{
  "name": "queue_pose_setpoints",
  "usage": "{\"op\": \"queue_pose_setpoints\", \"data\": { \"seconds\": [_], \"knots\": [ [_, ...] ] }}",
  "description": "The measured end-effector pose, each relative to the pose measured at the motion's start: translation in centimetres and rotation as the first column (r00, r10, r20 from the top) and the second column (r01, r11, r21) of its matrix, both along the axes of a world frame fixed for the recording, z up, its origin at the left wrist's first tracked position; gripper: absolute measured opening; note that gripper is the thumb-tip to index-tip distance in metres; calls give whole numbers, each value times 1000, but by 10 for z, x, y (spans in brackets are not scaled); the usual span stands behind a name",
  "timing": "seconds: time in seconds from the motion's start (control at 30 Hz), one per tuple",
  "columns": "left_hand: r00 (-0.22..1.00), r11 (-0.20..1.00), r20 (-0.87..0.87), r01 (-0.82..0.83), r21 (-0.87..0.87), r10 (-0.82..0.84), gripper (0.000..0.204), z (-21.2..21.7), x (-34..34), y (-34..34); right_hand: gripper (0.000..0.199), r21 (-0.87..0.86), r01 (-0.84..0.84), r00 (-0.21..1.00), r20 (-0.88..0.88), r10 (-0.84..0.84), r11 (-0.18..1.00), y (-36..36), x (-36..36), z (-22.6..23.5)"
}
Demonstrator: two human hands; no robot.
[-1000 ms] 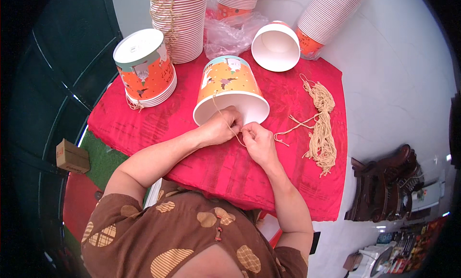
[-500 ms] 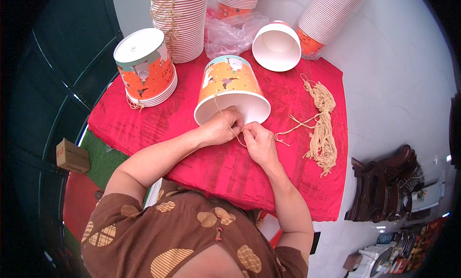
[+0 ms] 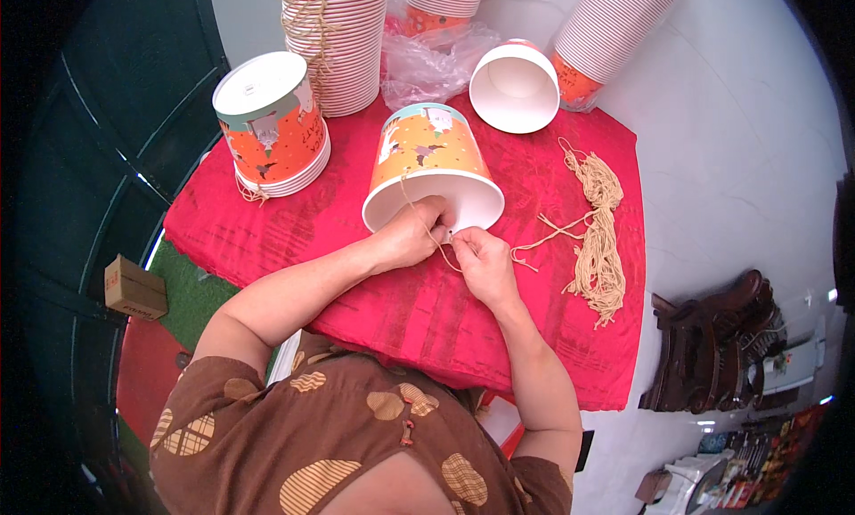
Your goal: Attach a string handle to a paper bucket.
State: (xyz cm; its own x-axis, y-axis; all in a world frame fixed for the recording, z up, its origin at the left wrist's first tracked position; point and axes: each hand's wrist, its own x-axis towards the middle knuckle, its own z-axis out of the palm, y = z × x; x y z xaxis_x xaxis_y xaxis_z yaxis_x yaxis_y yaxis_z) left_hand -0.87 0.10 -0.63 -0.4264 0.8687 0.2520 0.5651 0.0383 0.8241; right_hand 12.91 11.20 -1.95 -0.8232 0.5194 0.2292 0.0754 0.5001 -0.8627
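An orange and teal printed paper bucket [image 3: 431, 145] lies tilted on the table, its white open mouth toward me. My left hand [image 3: 414, 236] pinches the near rim, some fingers inside the mouth. A thin tan string [image 3: 407, 193] runs from the rim's left side, past that hand, in a loop toward my right hand. With thumb and forefinger together, my right hand [image 3: 485, 264] pinches the string at the rim, beside a small dark spot like a hole. The string's very end is hidden by the fingertips.
A bundle of tan strings [image 3: 598, 235] lies on the red cloth [image 3: 525, 190] to the right. An upside-down bucket stack [image 3: 276, 141] stands left. Behind are tall bucket stacks [image 3: 343, 52], clear plastic wrap [image 3: 436, 65] and an empty bucket [image 3: 514, 88] on its side.
My right fingertips have shifted slightly at the rim, and the small dark spot now shows beside them. The left hand keeps its grip on the bucket.
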Motion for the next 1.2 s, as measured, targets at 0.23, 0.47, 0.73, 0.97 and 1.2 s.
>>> {"op": "queue_pose_setpoints", "data": {
  "seconds": [0.23, 0.47, 0.73, 0.97, 1.2],
  "knots": [
    [997, 999, -59, 45, 27, -43, 5, 1, 1, -2, 13, -53, 38, 999, 22, -37, 998, -3, 0, 9],
    [996, 997, -58, 71, -11, -72, 7, -2, 1, -1, 12, -83, 73, 997, 45, -69, 994, -6, -1, 13],
    [997, 998, -49, 62, -33, -64, 7, -2, 2, 0, 9, -107, 58, 998, 4, -58, 993, -5, -2, 5],
    [989, 991, -82, 121, -55, -125, 7, 6, 3, -5, 10, -62, 124, 992, -32, -126, 990, -5, -3, 3],
    [999, 998, 14, 46, -44, -46, 10, 1, 3, -2, 8, -84, 114, 993, -29, -117, 990, -10, -2, 13]
  ]
}}
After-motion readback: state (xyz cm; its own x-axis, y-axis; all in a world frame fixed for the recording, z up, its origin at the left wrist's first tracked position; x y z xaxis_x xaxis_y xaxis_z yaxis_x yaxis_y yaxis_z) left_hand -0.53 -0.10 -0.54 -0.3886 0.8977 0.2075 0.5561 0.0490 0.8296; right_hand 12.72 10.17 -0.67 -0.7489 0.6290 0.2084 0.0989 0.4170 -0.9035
